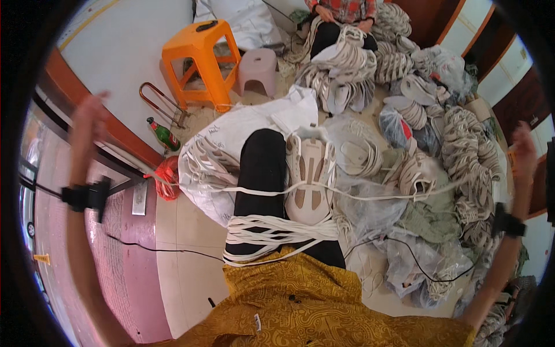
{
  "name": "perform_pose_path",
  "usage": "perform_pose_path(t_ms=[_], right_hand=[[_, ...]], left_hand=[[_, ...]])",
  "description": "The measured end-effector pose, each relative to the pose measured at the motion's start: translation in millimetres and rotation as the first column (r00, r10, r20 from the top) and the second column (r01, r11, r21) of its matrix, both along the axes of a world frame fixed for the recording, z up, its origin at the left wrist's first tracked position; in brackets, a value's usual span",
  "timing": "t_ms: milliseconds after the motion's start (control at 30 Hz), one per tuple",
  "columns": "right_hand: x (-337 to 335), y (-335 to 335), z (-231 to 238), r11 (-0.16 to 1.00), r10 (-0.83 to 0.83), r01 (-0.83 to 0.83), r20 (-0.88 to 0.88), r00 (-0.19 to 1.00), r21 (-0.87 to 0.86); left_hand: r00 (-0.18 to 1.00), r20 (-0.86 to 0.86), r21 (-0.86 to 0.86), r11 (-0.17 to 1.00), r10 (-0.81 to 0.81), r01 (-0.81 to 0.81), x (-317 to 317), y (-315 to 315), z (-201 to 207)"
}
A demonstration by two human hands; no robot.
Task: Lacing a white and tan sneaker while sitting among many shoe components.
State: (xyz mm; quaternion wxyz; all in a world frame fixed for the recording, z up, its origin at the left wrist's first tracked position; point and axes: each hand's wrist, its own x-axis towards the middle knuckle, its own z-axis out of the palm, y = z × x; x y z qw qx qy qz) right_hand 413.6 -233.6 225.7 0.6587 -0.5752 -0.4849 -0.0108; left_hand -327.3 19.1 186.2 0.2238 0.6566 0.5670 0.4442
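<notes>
Both my arms are spread wide, pulling a long cream shoelace (263,191) out to either side. My left hand (91,124), smeared by motion at the far left, is closed on one end of it. At the far right my right hand (523,151) is closed around the other end. The lace's middle crosses the toe-side part of a beige and white shoe upper (312,173), which lies on my right thigh. A bundle of loose cream laces (277,234) is draped across my lap over black trousers.
Stacked shoe uppers (471,150) and clear plastic bags (370,202) crowd the right. A white sack (214,130) lies under more uppers. An orange stool (199,58), a small pale stool (258,69) and a green bottle (163,135) stand ahead left. Another person (347,14) sits ahead with uppers.
</notes>
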Motion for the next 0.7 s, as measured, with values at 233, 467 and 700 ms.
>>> perform_pose_path(t_ms=[233, 467, 700], right_hand=[[-215, 85, -220, 0.474, 0.416, -0.653, -0.504, 0.757, -0.59], [-300, 122, -255, 0.345, 0.53, -0.622, -0.401, 0.747, -0.703], [-301, 114, -260, 0.3, 0.391, -0.787, -0.683, 0.617, -0.539]], left_hand=[[0.835, 0.409, -0.444, 0.719, -0.369, 0.535, 216, -60, -168], [0.899, 0.166, -0.449, 0.781, -0.405, 0.434, 268, -82, -210], [0.893, -0.039, -0.166, 0.884, -0.449, 0.437, 272, -102, -231]])
